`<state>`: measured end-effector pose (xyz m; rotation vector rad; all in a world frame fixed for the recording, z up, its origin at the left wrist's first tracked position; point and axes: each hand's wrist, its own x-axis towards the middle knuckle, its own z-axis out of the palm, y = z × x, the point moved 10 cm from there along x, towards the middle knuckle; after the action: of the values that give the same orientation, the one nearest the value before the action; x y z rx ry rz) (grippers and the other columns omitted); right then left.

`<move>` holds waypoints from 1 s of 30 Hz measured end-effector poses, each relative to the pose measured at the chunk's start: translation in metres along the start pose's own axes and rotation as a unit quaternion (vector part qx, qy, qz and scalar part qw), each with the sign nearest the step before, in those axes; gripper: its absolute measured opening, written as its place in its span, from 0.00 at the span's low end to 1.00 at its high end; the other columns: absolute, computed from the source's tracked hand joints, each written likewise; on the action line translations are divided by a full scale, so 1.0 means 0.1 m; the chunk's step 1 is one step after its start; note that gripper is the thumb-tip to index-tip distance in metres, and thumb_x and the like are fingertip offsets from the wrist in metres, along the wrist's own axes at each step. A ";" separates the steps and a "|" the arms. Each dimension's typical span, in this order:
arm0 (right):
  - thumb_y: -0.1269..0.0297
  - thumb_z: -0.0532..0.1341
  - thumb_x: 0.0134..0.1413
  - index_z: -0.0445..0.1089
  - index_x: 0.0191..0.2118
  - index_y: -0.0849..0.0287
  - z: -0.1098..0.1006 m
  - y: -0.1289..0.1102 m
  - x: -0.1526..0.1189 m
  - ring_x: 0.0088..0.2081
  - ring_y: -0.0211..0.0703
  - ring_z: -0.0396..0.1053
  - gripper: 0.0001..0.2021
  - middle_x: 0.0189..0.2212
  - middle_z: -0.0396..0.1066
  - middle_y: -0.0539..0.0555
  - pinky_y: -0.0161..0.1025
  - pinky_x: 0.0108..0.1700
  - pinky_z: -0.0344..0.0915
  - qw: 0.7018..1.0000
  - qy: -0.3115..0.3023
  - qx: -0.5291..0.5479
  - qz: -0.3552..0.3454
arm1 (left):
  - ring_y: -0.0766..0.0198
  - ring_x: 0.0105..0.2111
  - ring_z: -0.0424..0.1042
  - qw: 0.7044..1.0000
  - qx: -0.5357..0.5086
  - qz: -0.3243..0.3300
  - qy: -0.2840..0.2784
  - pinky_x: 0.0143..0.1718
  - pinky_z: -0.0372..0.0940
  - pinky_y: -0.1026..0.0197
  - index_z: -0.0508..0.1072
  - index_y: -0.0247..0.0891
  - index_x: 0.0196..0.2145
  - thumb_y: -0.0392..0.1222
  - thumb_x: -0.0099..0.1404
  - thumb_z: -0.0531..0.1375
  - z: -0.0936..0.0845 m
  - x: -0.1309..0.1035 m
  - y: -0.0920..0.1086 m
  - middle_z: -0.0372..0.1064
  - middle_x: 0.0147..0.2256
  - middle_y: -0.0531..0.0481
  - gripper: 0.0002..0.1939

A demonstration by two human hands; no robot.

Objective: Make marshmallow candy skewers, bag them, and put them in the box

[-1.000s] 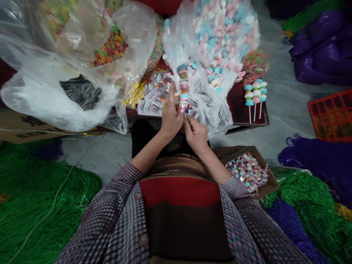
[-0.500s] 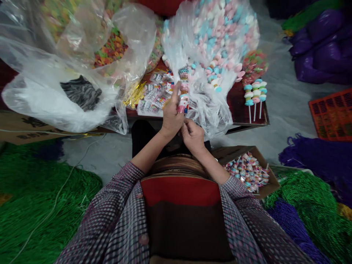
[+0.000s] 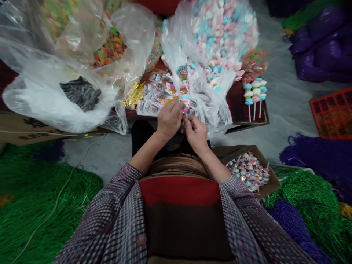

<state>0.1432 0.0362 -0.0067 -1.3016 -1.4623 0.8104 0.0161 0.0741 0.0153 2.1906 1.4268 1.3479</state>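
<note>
A marshmallow skewer (image 3: 184,88) in a printed clear wrapper stands out from my hands, above the front edge of the table. My left hand (image 3: 169,119) is closed, its fingertips pinching the lower end of the wrapper. Just below it, my right hand (image 3: 196,134) is also closed, thumb and finger gripping the white stick (image 3: 187,116) under the wrapper. Flat printed wrappers (image 3: 154,97) lie in a pile left of the skewer, with gold twist ties (image 3: 134,94) beside them. Unwrapped marshmallow skewers (image 3: 255,93) rest at the table's right corner.
Large plastic bags of marshmallows (image 3: 220,27) and gummy rings (image 3: 111,47) cover the back of the table (image 3: 247,116). A bag holding something dark (image 3: 81,93) lies left. On the floor at right, a cardboard box (image 3: 268,183) contains wrapped skewers; an orange crate (image 3: 332,113) stands farther out.
My left hand has slid down the wrapper, and its index finger, earlier stretched along the skewer, is now bent at the wrapper's lower end. My right hand has shifted slightly right.
</note>
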 end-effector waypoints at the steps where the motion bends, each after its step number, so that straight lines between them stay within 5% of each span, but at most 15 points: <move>1: 0.49 0.55 0.69 0.75 0.45 0.55 -0.02 0.00 0.01 0.22 0.38 0.67 0.17 0.20 0.69 0.45 0.38 0.33 0.68 1.000 0.004 -0.001 0.000 | 0.57 0.41 0.76 1.000 0.004 0.014 0.001 0.47 0.68 0.54 0.77 0.40 0.45 0.48 0.76 0.48 -0.01 0.00 0.04 0.77 0.37 0.44 0.19; 5: 0.49 0.56 0.68 0.76 0.44 0.55 -0.08 -0.01 0.03 0.24 0.39 0.70 0.17 0.21 0.72 0.47 0.39 0.34 0.69 0.999 0.018 -0.030 -0.008 | 0.57 0.40 0.74 0.997 -0.071 0.009 -0.016 0.46 0.69 0.53 0.76 0.41 0.42 0.51 0.75 0.52 -0.04 -0.01 0.13 0.76 0.36 0.45 0.16; 8: 0.49 0.56 0.68 0.77 0.44 0.55 -0.09 -0.01 0.03 0.24 0.39 0.70 0.17 0.21 0.73 0.47 0.39 0.34 0.69 0.999 0.021 -0.041 -0.008 | 0.59 0.41 0.74 0.977 -0.196 -0.082 -0.003 0.47 0.70 0.54 0.74 0.45 0.45 0.57 0.74 0.54 -0.09 0.01 0.02 0.75 0.39 0.47 0.17; 12: 0.53 0.56 0.68 0.77 0.46 0.56 -0.06 -0.03 0.01 0.22 0.38 0.68 0.16 0.20 0.71 0.46 0.39 0.34 0.69 0.999 0.017 -0.029 -0.015 | 0.60 0.44 0.76 0.907 -0.342 -0.247 -0.001 0.46 0.71 0.55 0.70 0.48 0.54 0.64 0.72 0.56 0.05 0.01 -0.22 0.76 0.45 0.47 0.22; 16: 0.55 0.56 0.68 0.77 0.46 0.55 -0.03 -0.04 0.00 0.23 0.39 0.69 0.15 0.21 0.73 0.48 0.40 0.35 0.70 0.999 0.012 -0.036 -0.025 | 0.62 0.42 0.77 0.823 -0.475 -0.299 -0.085 0.46 0.72 0.58 0.75 0.43 0.45 0.61 0.62 0.68 0.35 0.00 -0.20 0.78 0.41 0.49 0.22; 19: 0.55 0.55 0.68 0.77 0.47 0.55 0.00 -0.05 -0.01 0.24 0.40 0.70 0.15 0.22 0.73 0.48 0.41 0.36 0.71 0.999 -0.001 -0.040 -0.027 | 0.64 0.39 0.77 0.786 -0.509 -0.333 -0.110 0.46 0.72 0.59 0.76 0.41 0.39 0.56 0.61 0.70 0.43 -0.05 -0.23 0.79 0.37 0.50 0.18; 25: 0.55 0.56 0.69 0.77 0.48 0.54 0.04 -0.04 -0.03 0.25 0.40 0.70 0.15 0.22 0.72 0.48 0.41 0.36 0.72 0.999 -0.015 -0.023 -0.020 | 0.56 0.48 0.80 0.757 -0.541 -0.331 -0.158 0.50 0.73 0.53 0.78 0.39 0.41 0.56 0.66 0.66 0.48 -0.04 -0.11 0.81 0.38 0.45 0.17; 30: 0.55 0.56 0.69 0.78 0.46 0.55 0.04 -0.03 -0.03 0.23 0.39 0.69 0.15 0.22 0.72 0.48 0.41 0.35 0.71 1.000 -0.013 -0.008 -0.023 | 0.56 0.45 0.81 0.780 -0.521 -0.319 -0.137 0.46 0.74 0.54 0.77 0.41 0.45 0.57 0.67 0.64 0.50 -0.04 -0.12 0.77 0.33 0.47 0.18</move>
<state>0.1383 0.0333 -0.0055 -1.2691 -1.5176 0.7891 0.0465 0.0919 -0.0220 0.9761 0.8128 1.0650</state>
